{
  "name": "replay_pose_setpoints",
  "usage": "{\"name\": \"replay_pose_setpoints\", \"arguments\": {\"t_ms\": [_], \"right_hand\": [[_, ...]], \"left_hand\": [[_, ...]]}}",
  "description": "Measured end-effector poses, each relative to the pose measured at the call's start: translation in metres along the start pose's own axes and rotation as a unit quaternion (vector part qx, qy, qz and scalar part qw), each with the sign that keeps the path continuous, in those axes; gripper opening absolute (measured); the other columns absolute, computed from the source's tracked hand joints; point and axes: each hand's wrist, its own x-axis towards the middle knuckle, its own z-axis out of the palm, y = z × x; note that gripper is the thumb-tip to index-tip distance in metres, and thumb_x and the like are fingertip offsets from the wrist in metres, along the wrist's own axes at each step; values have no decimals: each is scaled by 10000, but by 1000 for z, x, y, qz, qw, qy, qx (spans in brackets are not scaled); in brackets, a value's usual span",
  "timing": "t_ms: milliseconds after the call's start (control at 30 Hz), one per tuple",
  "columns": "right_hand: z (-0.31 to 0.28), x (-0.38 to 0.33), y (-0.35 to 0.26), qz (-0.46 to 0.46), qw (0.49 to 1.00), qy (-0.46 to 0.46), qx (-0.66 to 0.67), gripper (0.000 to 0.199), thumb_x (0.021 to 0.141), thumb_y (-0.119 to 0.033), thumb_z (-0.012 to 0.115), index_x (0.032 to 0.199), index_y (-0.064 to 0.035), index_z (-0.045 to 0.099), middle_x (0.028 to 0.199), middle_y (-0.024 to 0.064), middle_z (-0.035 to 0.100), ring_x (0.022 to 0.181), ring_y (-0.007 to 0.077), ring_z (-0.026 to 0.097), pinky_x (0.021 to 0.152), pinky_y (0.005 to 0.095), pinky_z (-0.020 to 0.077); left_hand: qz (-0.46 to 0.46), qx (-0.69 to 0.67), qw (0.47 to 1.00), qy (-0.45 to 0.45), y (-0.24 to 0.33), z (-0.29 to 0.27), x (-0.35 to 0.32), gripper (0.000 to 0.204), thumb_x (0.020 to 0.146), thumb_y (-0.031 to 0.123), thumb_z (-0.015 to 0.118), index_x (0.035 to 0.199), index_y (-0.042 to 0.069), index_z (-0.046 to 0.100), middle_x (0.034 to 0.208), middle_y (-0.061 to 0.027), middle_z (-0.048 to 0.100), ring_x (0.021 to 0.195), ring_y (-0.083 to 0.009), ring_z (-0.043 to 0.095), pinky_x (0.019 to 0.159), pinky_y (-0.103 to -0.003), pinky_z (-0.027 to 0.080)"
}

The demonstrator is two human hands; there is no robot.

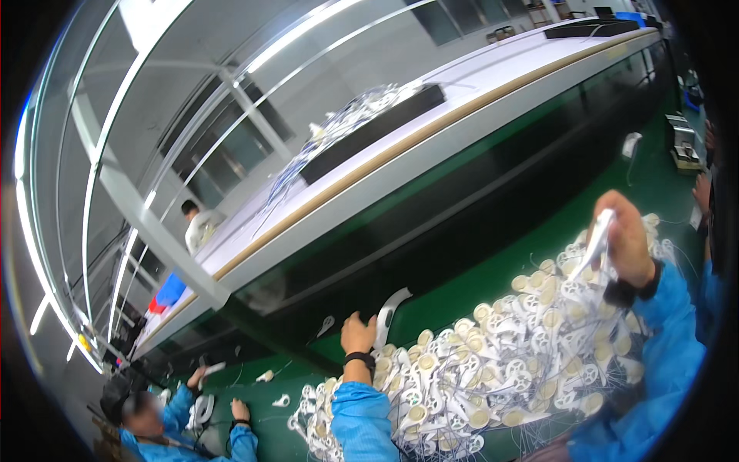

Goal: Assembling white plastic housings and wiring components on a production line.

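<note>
My right hand (630, 245), raised over the right end of the heap, is closed around a slim white plastic part (596, 242) that points down to the left. At the heap's far left side is my left hand (358, 335), fingers bent, against a curved white plastic piece (391, 312); the fingers seem closed on its lower end, though the grip is partly hidden. Between my forearms spreads a heap of white plastic parts (493, 362) with round cream discs, spoked wheels and thin wires tangled among them.
The heap lies on a green surface (454, 300) beside a dark upright panel (462, 200). Beyond stands a long white table (493, 77) with a black tray (369, 127) of white parts. A co-worker (146, 420) handles parts at lower left; another person's hand (702, 191) shows at right.
</note>
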Motion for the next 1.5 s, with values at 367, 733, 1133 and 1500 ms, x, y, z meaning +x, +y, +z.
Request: {"name": "replay_pose_setpoints", "arguments": {"t_ms": [367, 733, 1133, 1500], "right_hand": [[-14, -63, -35, 42, 998, 13, -39, 478, 903, -397, 657, 1128, 0, 515, 933, 55, 603, 810, 93, 628, 626, 209, 529], [21, -26, -1, 83, 989, -92, 86, 258, 993, -99, 502, 1223, 8, 455, 959, 95, 634, 739, 93, 631, 630, 218, 518], [41, -2, 15, 112, 964, -196, 140, 303, 976, -189, 576, 1205, 7, 546, 995, 61, 638, 857, 74, 596, 723, 232, 490], [63, -9, 61, 72, 902, -421, 65, 376, 950, -306, 602, 1109, 35, 622, 1167, 117, 581, 1118, 211, 534, 949, 323, 417]], "left_hand": [[37, -10, 971, -234, 17, 50, 13, 359, 840, 386, 640, 959, 62, 736, 897, -203, 699, 880, -340, 678, 816, -414, 510], [115, -275, 953, -48, 82, -27, -14, 224, 895, 171, 640, 842, -46, 620, 709, -125, 654, 670, -185, 639, 618, -321, 477], [217, -465, 854, 89, 166, -92, -136, 241, 687, -24, 743, 841, 22, 564, 1081, -169, 610, 994, -264, 590, 842, -357, 481], [275, -590, 759, 0, 170, -107, -165, 448, 746, 207, 780, 1093, 53, 543, 1252, -228, 478, 1137, -321, 502, 933, -411, 445]]}}
